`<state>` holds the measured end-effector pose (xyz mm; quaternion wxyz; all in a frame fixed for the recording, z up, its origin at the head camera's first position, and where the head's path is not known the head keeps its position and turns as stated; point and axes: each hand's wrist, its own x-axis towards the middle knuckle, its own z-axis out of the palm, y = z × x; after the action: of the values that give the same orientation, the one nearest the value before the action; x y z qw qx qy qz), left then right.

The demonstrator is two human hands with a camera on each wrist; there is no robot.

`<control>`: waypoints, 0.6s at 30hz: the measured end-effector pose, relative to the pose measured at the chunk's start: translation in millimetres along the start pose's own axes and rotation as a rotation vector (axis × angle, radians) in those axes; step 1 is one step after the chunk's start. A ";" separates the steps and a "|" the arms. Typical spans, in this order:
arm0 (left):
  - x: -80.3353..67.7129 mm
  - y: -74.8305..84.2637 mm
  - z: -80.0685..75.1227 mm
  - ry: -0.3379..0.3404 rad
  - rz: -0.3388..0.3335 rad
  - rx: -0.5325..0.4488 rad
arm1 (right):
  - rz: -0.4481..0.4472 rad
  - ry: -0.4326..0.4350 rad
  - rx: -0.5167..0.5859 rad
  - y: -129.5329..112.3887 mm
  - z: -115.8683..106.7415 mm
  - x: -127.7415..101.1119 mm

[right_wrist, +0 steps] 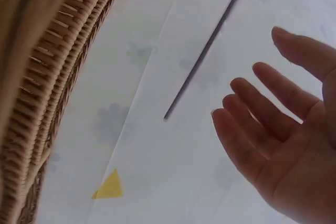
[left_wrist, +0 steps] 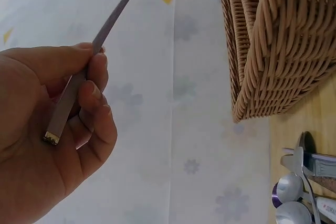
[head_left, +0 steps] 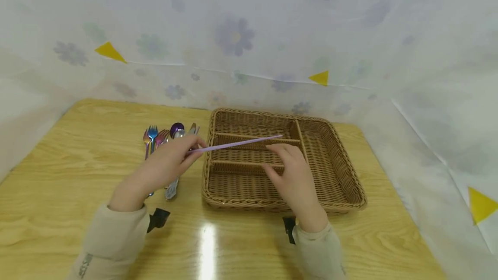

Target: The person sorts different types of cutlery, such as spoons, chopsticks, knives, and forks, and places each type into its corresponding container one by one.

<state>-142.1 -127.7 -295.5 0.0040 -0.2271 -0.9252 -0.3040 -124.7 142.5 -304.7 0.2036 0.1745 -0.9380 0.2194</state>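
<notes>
My left hand (head_left: 183,154) pinches the near end of a thin purple chopstick (head_left: 241,143) between thumb and fingers. The stick points right, over the wicker basket (head_left: 350,185) with its dividers. In the left wrist view the left hand (left_wrist: 79,93) grips the chopstick (left_wrist: 113,14) beside the basket's corner (left_wrist: 278,51). My right hand (head_left: 289,167) hovers over the basket's middle compartments, just under the stick's far half, holding nothing. The right wrist view shows that right hand (right_wrist: 278,129) with relaxed spread fingers, apart from the chopstick (right_wrist: 205,61).
Several coloured forks and spoons (head_left: 163,135) lie on the wooden table (head_left: 78,176) left of the basket; the spoons (left_wrist: 299,192) show in the left wrist view. A flowered sheet (head_left: 241,33) walls the table at the back and sides.
</notes>
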 end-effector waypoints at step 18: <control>5.3 7.5 5.1 0.030 0.150 -0.004 | -0.318 -0.197 -0.304 -20.3 -2.9 36.6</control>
<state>-143.1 -117.2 -294.7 0.0403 -0.2913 -0.9048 -0.3078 -146.7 118.1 -278.6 0.1671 0.3078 -0.9364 0.0231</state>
